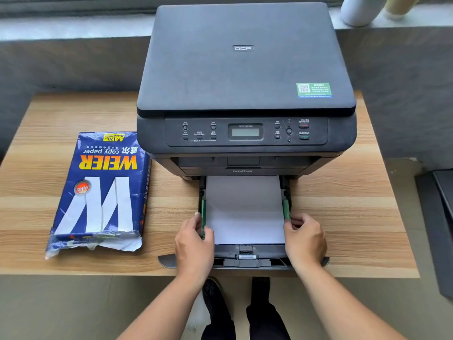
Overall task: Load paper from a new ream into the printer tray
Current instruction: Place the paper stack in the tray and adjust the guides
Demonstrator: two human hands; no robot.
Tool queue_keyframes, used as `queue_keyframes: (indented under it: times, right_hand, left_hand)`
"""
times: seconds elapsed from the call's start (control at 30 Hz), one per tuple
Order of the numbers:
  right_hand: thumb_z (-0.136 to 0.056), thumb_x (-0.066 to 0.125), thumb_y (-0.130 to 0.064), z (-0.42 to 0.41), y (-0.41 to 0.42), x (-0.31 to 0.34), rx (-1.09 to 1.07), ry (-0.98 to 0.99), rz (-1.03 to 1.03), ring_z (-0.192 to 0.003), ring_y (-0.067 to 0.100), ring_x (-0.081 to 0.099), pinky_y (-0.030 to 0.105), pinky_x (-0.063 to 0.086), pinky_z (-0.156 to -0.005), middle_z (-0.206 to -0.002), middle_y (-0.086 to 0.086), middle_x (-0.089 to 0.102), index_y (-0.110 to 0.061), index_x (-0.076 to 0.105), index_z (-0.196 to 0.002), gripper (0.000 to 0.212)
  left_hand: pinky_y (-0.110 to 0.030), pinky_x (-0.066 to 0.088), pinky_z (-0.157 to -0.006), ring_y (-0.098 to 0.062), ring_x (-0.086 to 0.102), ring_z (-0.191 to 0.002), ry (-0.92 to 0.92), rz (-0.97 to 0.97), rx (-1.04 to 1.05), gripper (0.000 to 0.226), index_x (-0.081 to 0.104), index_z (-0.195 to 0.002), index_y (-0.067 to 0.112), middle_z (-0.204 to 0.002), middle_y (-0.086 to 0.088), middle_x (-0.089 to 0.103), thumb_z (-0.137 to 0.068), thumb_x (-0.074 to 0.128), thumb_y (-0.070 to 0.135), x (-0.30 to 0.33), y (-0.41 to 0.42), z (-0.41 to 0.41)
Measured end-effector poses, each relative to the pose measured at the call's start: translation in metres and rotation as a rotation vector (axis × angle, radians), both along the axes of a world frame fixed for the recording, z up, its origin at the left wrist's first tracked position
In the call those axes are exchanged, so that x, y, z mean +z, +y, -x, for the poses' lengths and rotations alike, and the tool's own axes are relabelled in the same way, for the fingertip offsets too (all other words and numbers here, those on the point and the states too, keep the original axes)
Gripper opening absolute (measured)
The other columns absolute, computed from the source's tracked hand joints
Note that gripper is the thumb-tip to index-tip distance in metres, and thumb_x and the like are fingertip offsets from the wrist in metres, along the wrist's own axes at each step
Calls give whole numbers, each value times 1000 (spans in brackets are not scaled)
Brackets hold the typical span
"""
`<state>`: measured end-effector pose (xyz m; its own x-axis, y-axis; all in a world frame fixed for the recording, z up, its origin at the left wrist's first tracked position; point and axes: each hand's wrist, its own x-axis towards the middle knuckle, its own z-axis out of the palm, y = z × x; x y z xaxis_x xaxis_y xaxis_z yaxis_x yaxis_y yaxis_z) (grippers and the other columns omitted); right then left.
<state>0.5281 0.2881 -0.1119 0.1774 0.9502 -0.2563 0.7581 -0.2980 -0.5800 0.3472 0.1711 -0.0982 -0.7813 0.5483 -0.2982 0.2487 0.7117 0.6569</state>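
A dark grey printer (pixel 245 69) stands on a wooden table (pixel 343 204). Its paper tray (pixel 247 262) is pulled out toward me, and a stack of white paper (pixel 245 209) lies flat in it. My left hand (pixel 195 244) pinches the green side guide (pixel 203 217) at the tray's left edge. My right hand (pixel 305 239) pinches the green side guide (pixel 285 211) at the right edge. A blue paper ream wrapper (pixel 100 192), torn at its near end, lies left of the printer.
A white pot (pixel 360 11) stands on the ledge behind the printer. A dark object (pixel 441 200) sits at the right of the table. My feet (pixel 235 310) show on the floor below the table's front edge.
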Motion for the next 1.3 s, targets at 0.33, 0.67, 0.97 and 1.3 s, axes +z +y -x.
queue_keyframes:
  times: [0.33,0.67,0.97,1.3]
  right_hand:
    - [-82,69,-17,0,2,-2,-21,66,14,-80,28,65,30,46,-71,-90,5,77,-15,75,-90,11]
    - [-86,62,-12,11,-2,-11,73,25,-14,-90,37,65,34,46,-75,-95,14,74,-9,72,-95,14]
    - [-84,62,-13,12,-2,-9,112,23,25,-89,34,62,33,43,-68,-94,11,73,-11,69,-95,13]
    - [-79,65,-18,3,15,-4,264,-184,35,-78,36,57,36,47,-62,-84,17,68,-5,66,-84,13]
  left_hand:
    - [-40,45,-86,-31,55,-110,12,164,0,50,52,-133,18,-115,-10,67,-83,52,25,5,19,-2]
    - [-40,43,-93,-35,56,-113,29,201,-27,54,48,-136,22,-128,-6,63,-83,51,23,4,22,-3]
    - [-42,49,-80,-34,58,-108,126,199,-223,47,48,-134,17,-125,-9,62,-87,53,21,3,23,5]
    - [-33,30,-46,-29,57,-76,471,344,-459,10,59,-78,11,-72,-7,64,-75,67,15,-7,18,25]
